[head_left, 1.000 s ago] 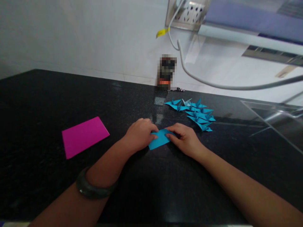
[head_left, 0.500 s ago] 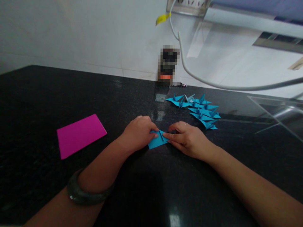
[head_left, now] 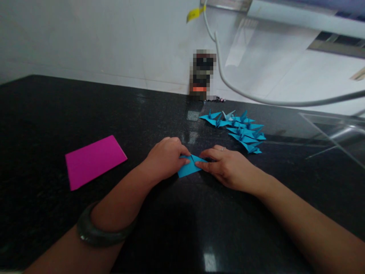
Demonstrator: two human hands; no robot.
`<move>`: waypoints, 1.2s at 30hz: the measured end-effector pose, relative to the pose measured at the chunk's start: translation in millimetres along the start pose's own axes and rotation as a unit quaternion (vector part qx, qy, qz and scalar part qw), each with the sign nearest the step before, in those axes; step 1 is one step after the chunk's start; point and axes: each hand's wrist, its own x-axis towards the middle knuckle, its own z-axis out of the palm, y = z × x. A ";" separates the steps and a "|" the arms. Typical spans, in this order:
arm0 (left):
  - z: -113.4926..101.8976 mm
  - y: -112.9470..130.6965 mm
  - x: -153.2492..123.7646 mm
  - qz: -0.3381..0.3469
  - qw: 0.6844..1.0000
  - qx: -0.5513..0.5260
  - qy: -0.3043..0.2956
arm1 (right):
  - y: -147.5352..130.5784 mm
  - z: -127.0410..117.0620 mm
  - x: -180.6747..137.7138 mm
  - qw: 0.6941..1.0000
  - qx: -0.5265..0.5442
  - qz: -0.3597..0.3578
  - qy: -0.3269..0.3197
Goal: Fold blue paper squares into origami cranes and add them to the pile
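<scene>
A small folded piece of blue origami paper (head_left: 188, 170) lies on the dark countertop between my hands, a slanting fold line showing near its top. My left hand (head_left: 168, 156) grips its left side with thumb and fingers, a dark bangle on that forearm. From the other side, my right hand (head_left: 226, 167) holds the right part of the paper, thumb and index finger pressed on it; a ring shows on one finger. Several folded blue paper cranes (head_left: 243, 131) sit in a cluster just beyond my right hand.
A stack of magenta paper (head_left: 95, 161) lies on the black countertop (head_left: 85, 110) to the left. A blurred-out object (head_left: 203, 74) stands against the wall. A white cable (head_left: 256, 101) hangs along the wall, and a clear panel (head_left: 336, 133) is at the right.
The fingers of my right hand have shifted slightly on the paper, and more of its right corner shows. The view has tilted a little; the cranes and magenta stack stay in place.
</scene>
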 end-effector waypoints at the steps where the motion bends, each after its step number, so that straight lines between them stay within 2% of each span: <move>1: -0.3 0.1 0.0 0.000 1.000 0.001 0.000 | -0.4 -0.6 0.1 1.000 0.000 0.001 -0.003; 36: -0.3 1.5 -0.1 -0.002 1.000 0.000 0.012 | -1.3 -1.0 -1.6 1.000 0.016 -0.006 -0.004</move>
